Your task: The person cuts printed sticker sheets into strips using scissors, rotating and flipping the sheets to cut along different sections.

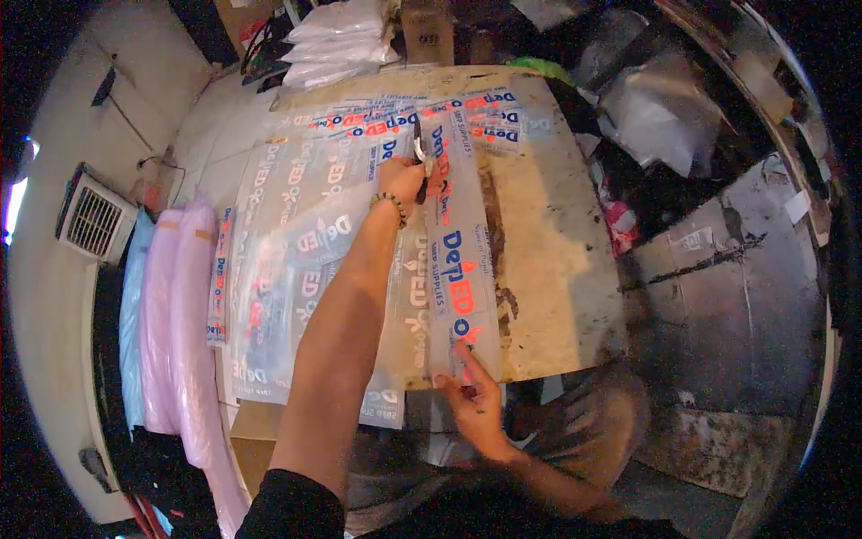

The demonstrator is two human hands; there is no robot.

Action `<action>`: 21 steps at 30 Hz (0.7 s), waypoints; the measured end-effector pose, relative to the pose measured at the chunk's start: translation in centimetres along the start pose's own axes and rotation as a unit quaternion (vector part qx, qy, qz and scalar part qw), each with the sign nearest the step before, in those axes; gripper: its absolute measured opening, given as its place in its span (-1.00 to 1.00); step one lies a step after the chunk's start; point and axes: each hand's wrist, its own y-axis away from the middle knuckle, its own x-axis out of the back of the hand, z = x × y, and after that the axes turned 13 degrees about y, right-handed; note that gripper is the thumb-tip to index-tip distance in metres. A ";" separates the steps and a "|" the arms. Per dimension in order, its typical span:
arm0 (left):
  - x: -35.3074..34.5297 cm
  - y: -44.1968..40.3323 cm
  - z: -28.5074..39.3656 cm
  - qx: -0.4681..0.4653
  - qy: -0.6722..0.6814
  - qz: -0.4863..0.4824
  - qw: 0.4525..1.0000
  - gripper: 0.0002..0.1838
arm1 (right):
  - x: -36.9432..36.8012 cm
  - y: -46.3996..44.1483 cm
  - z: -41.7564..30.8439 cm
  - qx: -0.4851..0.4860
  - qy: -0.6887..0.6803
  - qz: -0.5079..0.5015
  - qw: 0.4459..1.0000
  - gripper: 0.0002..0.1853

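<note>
My left hand (pixel 404 182), with a beaded bracelet on its wrist, is closed around a pair of scissors (pixel 418 142). The blades point away from me over the printed plastic sheets. Along the right side of the table runs a long clear plastic strip (pixel 455 260) with blue and red "DepED" lettering. My right hand (pixel 478 404) grips the strip's near end at the table's front edge, its fingers partly hidden. Left of the strip, under my left forearm, lie several more printed plastic sheets (pixel 310 238). Shorter printed pieces (pixel 494 126) lie across the far end.
The worn wooden table (pixel 561 269) ends just before my lap. Pink plastic rolls (pixel 193 314) and a blue roll (pixel 135 323) stand on the left. White packs (pixel 337 40) are stacked behind the table. Loose clear plastic (pixel 664 117) lies at the right, near a dark panel (pixel 718 296).
</note>
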 end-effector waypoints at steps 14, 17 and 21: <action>6.0 24.2 1.6 -0.135 -0.480 -0.041 0.866 -0.41 | 6.0 -2.2 -1.6 -0.091 -0.443 0.146 0.880 -0.29; 5.7 25.5 1.4 -0.138 -0.470 -0.041 0.871 -0.34 | 7.0 -2.3 -6.5 -0.059 -0.392 0.103 0.912 -0.24; 5.4 25.5 1.1 -0.139 -0.464 -0.036 0.874 -0.35 | 7.2 -5.7 -11.9 0.102 -0.055 0.074 0.990 -0.31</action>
